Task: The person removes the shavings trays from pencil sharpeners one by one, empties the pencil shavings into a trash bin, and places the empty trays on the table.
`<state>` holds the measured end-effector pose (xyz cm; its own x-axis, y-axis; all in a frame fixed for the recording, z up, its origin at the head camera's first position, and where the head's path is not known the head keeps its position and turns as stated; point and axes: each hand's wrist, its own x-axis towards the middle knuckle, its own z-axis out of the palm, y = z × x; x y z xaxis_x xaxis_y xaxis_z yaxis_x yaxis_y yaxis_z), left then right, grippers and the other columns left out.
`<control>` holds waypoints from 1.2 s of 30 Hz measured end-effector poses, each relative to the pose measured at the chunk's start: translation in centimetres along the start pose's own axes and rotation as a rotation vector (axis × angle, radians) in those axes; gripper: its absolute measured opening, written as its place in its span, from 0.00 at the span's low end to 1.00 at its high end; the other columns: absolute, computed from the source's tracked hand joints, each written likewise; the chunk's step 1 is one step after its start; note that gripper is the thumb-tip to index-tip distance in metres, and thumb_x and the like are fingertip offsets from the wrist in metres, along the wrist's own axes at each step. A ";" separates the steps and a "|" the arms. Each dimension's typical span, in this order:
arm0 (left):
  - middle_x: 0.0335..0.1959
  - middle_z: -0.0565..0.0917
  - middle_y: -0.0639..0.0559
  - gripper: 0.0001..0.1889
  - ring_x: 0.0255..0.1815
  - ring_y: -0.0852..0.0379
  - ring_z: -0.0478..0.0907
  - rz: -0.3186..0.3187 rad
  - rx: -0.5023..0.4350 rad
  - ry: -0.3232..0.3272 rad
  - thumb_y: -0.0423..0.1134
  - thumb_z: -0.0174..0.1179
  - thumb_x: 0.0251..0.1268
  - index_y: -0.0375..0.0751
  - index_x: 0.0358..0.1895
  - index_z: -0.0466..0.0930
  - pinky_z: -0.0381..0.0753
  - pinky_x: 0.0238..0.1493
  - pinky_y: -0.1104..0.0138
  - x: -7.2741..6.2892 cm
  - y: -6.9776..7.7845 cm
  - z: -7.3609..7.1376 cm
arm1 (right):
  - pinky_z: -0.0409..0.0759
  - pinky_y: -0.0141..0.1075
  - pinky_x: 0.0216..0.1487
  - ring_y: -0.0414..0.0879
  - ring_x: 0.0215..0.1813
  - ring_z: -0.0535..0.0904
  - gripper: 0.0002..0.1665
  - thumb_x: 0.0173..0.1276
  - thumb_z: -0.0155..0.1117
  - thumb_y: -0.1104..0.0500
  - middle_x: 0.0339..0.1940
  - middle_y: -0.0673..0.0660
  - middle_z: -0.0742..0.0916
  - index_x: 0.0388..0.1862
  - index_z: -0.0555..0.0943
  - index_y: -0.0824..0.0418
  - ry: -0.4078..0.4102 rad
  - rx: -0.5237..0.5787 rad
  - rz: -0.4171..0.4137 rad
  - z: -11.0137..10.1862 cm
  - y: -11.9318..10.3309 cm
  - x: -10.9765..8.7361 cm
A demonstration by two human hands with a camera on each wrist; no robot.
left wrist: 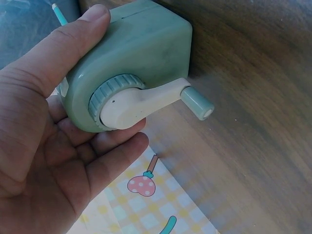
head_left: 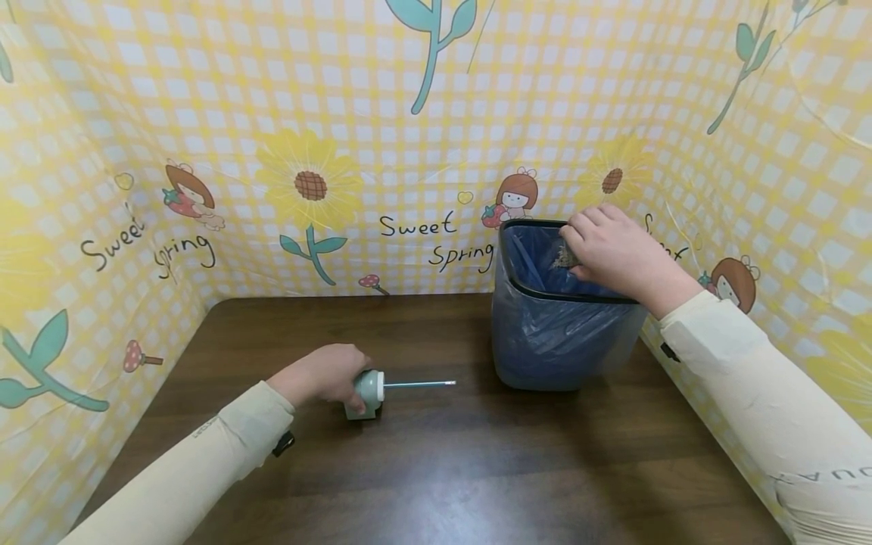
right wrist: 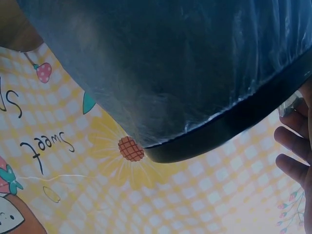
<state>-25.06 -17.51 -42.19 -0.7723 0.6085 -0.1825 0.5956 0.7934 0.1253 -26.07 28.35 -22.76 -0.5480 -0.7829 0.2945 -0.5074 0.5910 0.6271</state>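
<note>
My left hand (head_left: 327, 372) grips a green crank pencil sharpener (head_left: 368, 393) low over the brown table (head_left: 436, 469). Its white crank (left wrist: 141, 103) with a green knob faces the left wrist camera. A light-blue pencil (head_left: 418, 384) sticks out of the sharpener's white front, pointing right. Over the rim of a bin (head_left: 565, 341) lined with a blue bag, my right hand (head_left: 609, 250) pinches a small clear shavings container (head_left: 564, 258). Pale speckled bits show in it. Most of that container is hidden by the fingers, and only a shiny corner shows in the right wrist view.
The bin stands at the back right of the table, its black rim (right wrist: 195, 146) upward. Yellow checked cloth walls (head_left: 381, 151) with printed flowers close in the back and both sides.
</note>
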 end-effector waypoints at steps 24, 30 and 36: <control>0.37 0.86 0.58 0.31 0.34 0.62 0.78 -0.011 -0.014 -0.002 0.55 0.81 0.46 0.43 0.52 0.85 0.83 0.40 0.60 -0.2 0.1 -0.2 | 0.74 0.52 0.57 0.62 0.54 0.78 0.36 0.57 0.81 0.45 0.49 0.65 0.83 0.53 0.79 0.69 -0.037 -0.057 -0.022 -0.3 -0.4 0.2; 0.35 0.85 0.58 0.31 0.33 0.62 0.78 0.000 -0.004 0.005 0.55 0.82 0.45 0.43 0.51 0.85 0.82 0.39 0.61 -0.1 0.0 -0.1 | 0.73 0.52 0.57 0.62 0.52 0.78 0.31 0.60 0.78 0.48 0.47 0.65 0.83 0.50 0.78 0.69 -0.040 -0.102 -0.046 -0.5 -0.6 0.6; 0.35 0.85 0.58 0.29 0.33 0.61 0.78 -0.008 -0.013 -0.001 0.55 0.81 0.45 0.43 0.49 0.85 0.82 0.39 0.60 -0.1 -0.1 0.0 | 0.74 0.52 0.56 0.62 0.51 0.77 0.29 0.62 0.77 0.49 0.47 0.66 0.83 0.50 0.78 0.69 -0.042 -0.108 -0.050 -0.5 -0.6 0.7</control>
<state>-25.06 -17.63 -42.17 -0.7764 0.6025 -0.1848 0.5868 0.7981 0.1367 -25.79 27.39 -22.57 -0.5523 -0.8008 0.2316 -0.4619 0.5252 0.7147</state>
